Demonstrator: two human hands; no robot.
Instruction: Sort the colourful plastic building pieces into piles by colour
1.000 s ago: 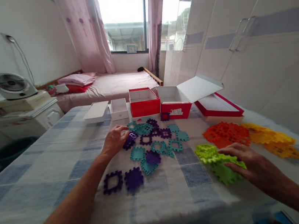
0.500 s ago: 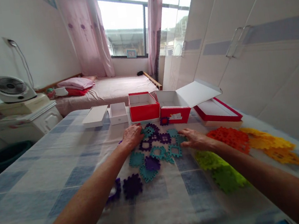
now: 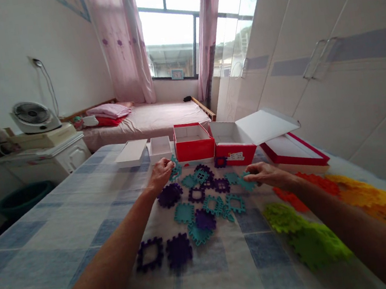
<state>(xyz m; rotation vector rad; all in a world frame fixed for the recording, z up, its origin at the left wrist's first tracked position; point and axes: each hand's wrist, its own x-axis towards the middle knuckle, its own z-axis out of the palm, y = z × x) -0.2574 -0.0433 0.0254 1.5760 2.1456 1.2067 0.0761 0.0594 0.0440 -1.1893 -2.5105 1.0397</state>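
Note:
My left hand (image 3: 162, 172) is closed on a teal interlocking tile (image 3: 175, 168), raised in front of the small white box. The fingers of my right hand (image 3: 260, 173) pinch the edge of another teal tile (image 3: 246, 182) at the right of the spread pieces. Between the hands lie purple and teal notched tiles, some solid and some framed, such as a purple window tile (image 3: 222, 185) and a teal frame tile (image 3: 235, 203). Nearer me are a purple frame tile (image 3: 150, 254) and a solid purple tile (image 3: 179, 250).
Behind the tiles stand a small white box (image 3: 160, 150), a red box (image 3: 194, 149) and a red box with its lid raised (image 3: 235, 153). A red-rimmed lid (image 3: 298, 151) lies at right. Green (image 3: 318, 244), orange (image 3: 292, 196) and yellow tiles (image 3: 376, 195) are piled nearby.
My left hand has drawn back leftward, lifting a teal tile from the cluster and uncovering purple tiles. My right hand has closed on a teal tile. The camera view has shifted slightly.

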